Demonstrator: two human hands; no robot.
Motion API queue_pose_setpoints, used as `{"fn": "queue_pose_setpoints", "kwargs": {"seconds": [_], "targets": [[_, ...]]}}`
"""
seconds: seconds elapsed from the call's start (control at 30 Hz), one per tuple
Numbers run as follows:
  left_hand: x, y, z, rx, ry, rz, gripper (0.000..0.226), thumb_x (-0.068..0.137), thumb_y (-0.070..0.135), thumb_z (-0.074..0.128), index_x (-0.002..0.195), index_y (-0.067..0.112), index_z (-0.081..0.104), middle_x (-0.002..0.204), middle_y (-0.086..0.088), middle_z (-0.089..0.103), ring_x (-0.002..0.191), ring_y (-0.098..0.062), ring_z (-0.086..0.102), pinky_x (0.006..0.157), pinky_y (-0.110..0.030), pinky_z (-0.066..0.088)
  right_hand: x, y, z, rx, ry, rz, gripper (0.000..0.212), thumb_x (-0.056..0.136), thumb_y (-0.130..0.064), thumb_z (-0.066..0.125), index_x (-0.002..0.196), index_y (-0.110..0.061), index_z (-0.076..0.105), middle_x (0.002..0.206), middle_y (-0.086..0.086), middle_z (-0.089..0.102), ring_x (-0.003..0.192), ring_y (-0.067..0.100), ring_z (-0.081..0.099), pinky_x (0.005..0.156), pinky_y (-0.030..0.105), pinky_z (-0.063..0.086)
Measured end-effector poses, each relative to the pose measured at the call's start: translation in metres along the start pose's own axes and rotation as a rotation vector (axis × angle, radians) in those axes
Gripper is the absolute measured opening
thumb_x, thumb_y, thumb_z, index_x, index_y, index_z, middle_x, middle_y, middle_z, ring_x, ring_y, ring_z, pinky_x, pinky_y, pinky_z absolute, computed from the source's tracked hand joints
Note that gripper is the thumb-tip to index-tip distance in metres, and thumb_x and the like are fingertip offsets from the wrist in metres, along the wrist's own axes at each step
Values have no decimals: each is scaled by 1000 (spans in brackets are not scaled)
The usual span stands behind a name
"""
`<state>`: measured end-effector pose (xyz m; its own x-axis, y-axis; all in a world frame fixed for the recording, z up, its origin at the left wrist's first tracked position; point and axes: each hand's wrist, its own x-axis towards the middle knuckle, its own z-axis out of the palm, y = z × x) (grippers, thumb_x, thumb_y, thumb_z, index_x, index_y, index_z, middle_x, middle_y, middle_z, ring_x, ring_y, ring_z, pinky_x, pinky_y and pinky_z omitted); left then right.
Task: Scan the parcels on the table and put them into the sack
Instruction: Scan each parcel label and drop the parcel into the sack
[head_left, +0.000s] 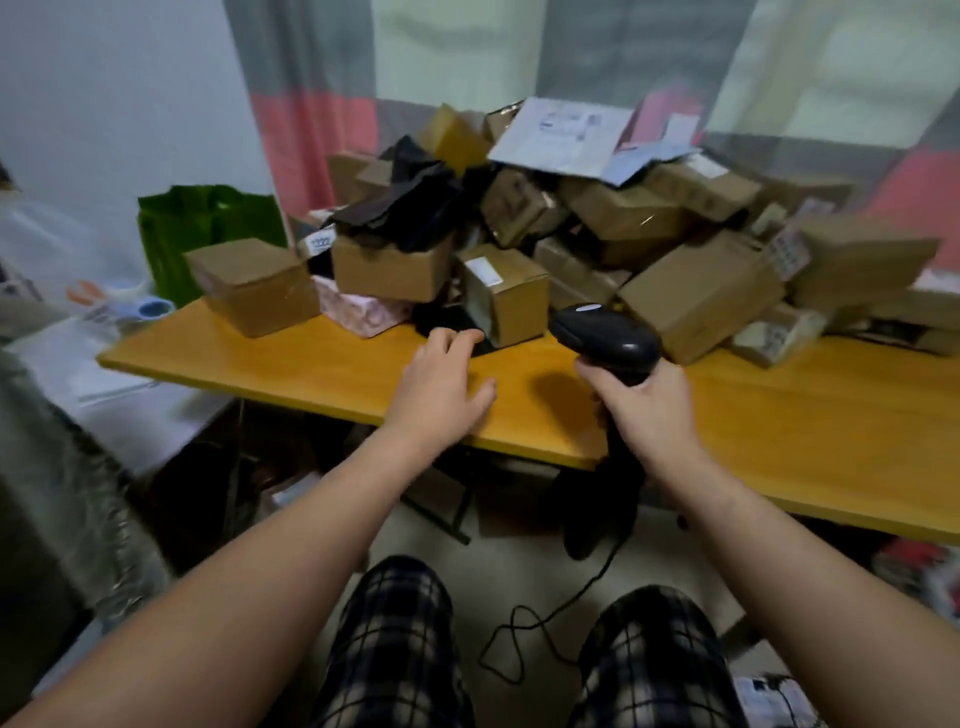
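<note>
Right hand (652, 410) grasps the black scanner (605, 335) above the table (311, 358); left hand (441, 382), fingers loose and holding nothing, reaches over the table's near edge toward the parcels (696, 296).

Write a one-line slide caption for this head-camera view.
Right hand holds a barcode scanner while the open left hand reaches toward piled parcels on a wooden table.

Dim, soft indoor light; motion blur and wide-angle bending at edges.
</note>
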<state>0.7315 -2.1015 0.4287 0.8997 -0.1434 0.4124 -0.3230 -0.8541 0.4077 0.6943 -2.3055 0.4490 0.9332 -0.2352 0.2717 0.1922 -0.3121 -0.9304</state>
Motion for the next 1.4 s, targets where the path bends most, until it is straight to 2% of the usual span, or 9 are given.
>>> {"fn": "queue_pose_setpoints", "kwargs": {"seconds": [0.13,0.3,0.43,0.77,0.9,0.97,1.17,1.3,1.4], "targets": [[54,11,10,30,-46,-2,63,91,41,58,145,19,33,139,-8,35,125,-31,40,100,-42,41,32,-10,-10,30,-16,52,30,79,-30,76,105,-17,69,89,5,69,92,30,66,87,47,54],[115,9,19,62,-171,-109,72,93,48,53,152,24,18,152,-18,22,128,-41,40,101,-46,39,74,-13,2,221,-70,219,30,82,-26,74,109,-20,65,96,2,67,93,20,64,70,31,55],[130,-2,25,-62,-169,-151,53,99,36,47,147,21,31,137,-16,50,116,-33,52,91,-38,45,104,-6,22,252,-141,316,36,82,-30,72,115,-20,63,110,1,66,106,22,59,93,39,46],[94,-5,24,-605,-3,-210,43,101,27,44,143,17,37,137,-4,54,122,-16,53,98,-28,44,122,-1,59,168,-150,188,51,78,-34,77,122,-24,51,109,-11,58,98,5,54,73,19,40],[77,5,27,-680,30,-182,39,99,17,49,137,15,43,115,5,62,98,2,60,88,-20,50,105,4,36,183,-143,123,58,73,-42,79,123,-30,52,110,-18,58,96,-4,53,68,13,39],[74,6,31,-593,31,-203,51,93,20,61,139,17,40,109,5,54,90,2,57,86,-21,50,99,7,26,175,-152,139,66,72,-45,79,129,-26,52,115,-15,58,102,-1,53,72,15,40],[83,-2,34,-540,-165,-319,115,70,45,80,154,19,5,153,-11,20,140,-28,26,114,-45,29,81,10,16,182,-150,119,66,68,-40,82,126,-28,54,119,-12,60,108,3,56,83,20,46],[80,-6,32,-499,-102,-289,82,76,47,75,144,22,35,128,-3,35,124,-27,43,106,-44,41,78,11,17,73,-113,83,76,65,-38,86,130,-24,48,124,-9,57,111,5,54,89,23,49],[75,-16,19,-599,-52,-231,53,85,44,67,132,30,46,127,1,44,121,-19,46,99,-36,46,77,12,14,158,-97,131,58,70,-32,83,118,-29,51,112,-11,63,98,2,62,70,13,52]]}}
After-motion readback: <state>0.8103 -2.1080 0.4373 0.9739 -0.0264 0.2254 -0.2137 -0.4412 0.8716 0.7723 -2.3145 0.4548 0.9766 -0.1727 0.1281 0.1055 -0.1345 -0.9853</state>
